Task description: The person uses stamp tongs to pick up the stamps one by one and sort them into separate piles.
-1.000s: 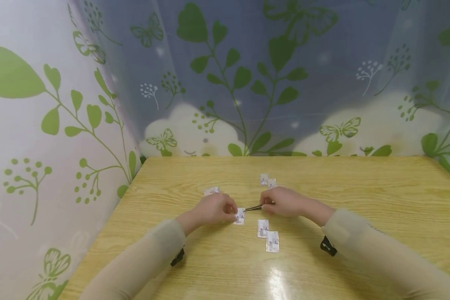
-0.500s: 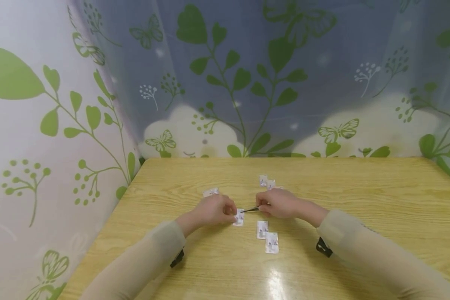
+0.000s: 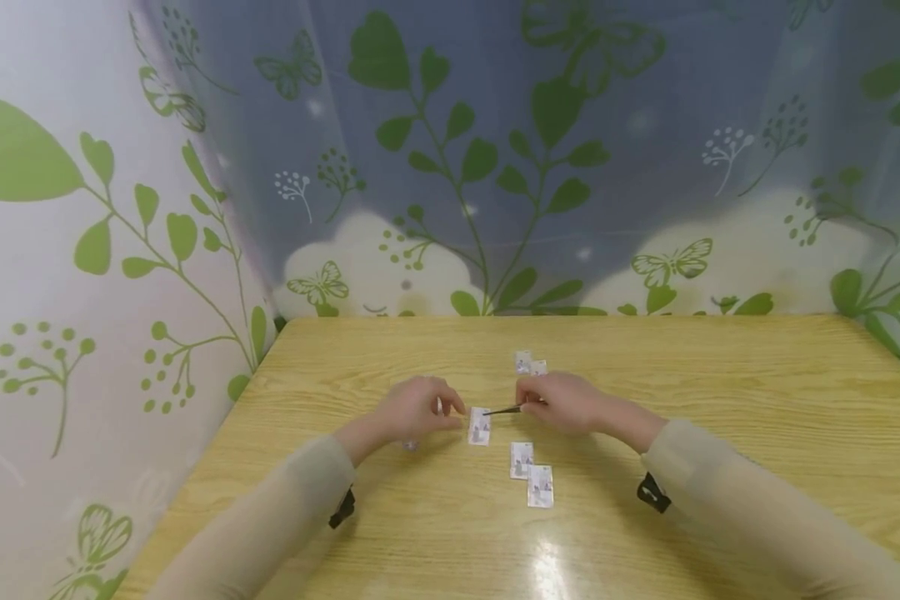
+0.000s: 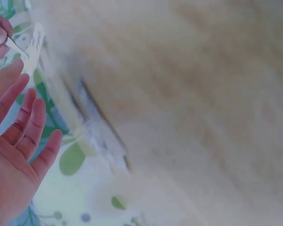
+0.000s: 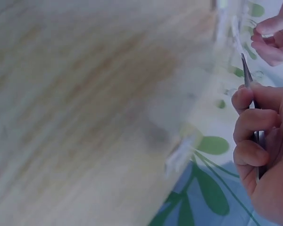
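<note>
My right hand (image 3: 562, 402) grips a pair of dark tweezers (image 5: 247, 75). Their tips are at the top edge of a small white printed packet (image 3: 479, 427), which stands out over the wood in the head view. To the left of that packet is my left hand (image 3: 420, 410), its fingers apart and loosely bent, holding nothing. In the left wrist view the same left hand (image 4: 21, 141) shows its palm and spread fingers, with the tweezered packet (image 4: 35, 47) beyond the fingertips.
Two overlapping packets, a nearer one (image 3: 540, 487) and one behind it (image 3: 521, 460), lie in front on the wooden table (image 3: 390, 533). More packets (image 3: 522, 361) lie behind my right hand. Another packet (image 3: 410, 446) is partly hidden under my left hand. A patterned curtain (image 3: 450, 167) hangs behind the table.
My left hand has let go of the packet and moved left, its fingers opening. The packet, now at the tweezers' tips alone, has shifted slightly up in the head view.
</note>
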### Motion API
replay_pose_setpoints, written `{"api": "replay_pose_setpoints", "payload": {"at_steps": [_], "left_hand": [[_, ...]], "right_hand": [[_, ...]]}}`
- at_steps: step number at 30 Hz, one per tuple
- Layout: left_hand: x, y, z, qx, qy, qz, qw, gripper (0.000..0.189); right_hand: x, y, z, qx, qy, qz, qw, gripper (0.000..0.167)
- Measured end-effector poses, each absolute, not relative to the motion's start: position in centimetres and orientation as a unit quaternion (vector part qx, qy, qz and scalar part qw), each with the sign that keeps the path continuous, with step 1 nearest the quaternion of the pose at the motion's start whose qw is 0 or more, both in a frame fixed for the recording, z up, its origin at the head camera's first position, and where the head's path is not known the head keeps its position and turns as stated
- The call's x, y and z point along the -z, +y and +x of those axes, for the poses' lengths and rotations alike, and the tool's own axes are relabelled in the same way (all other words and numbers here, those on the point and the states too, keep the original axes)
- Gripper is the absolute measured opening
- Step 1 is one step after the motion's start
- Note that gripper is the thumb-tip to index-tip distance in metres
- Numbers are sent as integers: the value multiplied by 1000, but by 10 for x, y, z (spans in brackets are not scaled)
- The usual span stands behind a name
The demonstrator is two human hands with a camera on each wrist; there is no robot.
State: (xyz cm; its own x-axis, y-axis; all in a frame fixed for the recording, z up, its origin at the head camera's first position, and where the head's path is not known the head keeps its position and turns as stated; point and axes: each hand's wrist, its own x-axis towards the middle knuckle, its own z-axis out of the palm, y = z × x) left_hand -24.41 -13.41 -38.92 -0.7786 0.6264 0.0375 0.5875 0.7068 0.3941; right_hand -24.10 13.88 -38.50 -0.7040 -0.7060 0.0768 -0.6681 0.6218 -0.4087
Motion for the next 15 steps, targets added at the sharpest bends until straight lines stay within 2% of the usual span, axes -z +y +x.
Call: {"api": "replay_pose_setpoints", "payload": {"at_steps": [9,15], "left_hand": [[371,-156,-250,-227,912,340,33,17],[378,-183,-248,-236,909,341,43,8]], "right_hand": [[358,159,-232,241,889,-387,36,5],[350,181,-222,251,892,-374,45,5]]}}
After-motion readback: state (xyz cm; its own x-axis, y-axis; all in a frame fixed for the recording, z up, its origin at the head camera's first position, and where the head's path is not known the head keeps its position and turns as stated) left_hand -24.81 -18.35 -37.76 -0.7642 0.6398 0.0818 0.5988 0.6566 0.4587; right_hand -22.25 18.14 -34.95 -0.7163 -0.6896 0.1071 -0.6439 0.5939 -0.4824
